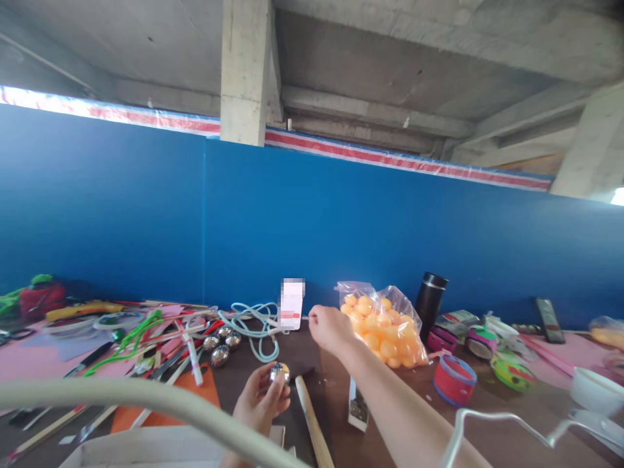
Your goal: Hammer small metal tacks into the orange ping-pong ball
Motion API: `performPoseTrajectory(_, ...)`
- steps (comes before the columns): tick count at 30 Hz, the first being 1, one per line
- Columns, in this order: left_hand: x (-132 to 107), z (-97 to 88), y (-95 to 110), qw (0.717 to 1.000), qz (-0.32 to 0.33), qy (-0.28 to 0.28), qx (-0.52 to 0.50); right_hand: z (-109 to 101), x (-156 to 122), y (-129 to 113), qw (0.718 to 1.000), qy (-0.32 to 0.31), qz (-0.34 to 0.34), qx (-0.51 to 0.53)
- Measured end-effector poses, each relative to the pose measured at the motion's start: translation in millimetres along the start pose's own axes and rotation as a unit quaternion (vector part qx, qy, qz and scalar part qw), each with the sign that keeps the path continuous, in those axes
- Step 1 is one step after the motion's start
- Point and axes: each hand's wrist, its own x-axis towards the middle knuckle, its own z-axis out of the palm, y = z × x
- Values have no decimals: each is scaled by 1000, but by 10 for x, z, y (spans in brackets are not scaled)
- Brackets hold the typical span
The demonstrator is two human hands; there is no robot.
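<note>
My left hand (260,398) is closed around a shiny metal ball (279,374), thumb in front, low in the middle of the view. My right hand (331,328) reaches forward over the table, its fingers curled in. Whatever those fingers hold, if anything, is hidden. Just right of it stands a clear bag of orange balls (385,331), and left of it is a white, partly blurred upright card or box (291,305). Several more metal balls (220,355) lie left of my left hand. A wooden handle (312,422) lies between my arms.
A pale blue cord (253,325) lies coiled at the back. Sticks, pens and a green cord (129,348) clutter the left. Right of the bag are a black bottle (429,302), tape rolls (453,379) and a white bowl (597,390). A pale curved tube (146,398) crosses the foreground.
</note>
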Motion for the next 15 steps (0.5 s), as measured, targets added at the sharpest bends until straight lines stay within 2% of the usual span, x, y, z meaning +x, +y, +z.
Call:
performPoseTrajectory(4,-2,-16,8,1000,-4,14,17,-341,-354,432,998,38,41,40)
performPoseTrajectory(7,-20,-26,9,999,18,-8,38,-432,-669,722,995,42,69,62)
performPoseTrajectory(11,-72,-30,37,995,35,-48,76,-324,-1005,891,993,18,86,81)
performPoseTrajectory(15,-119,-17,92,993,45,-45,102,-77,-1204,828,992,-13,90,90)
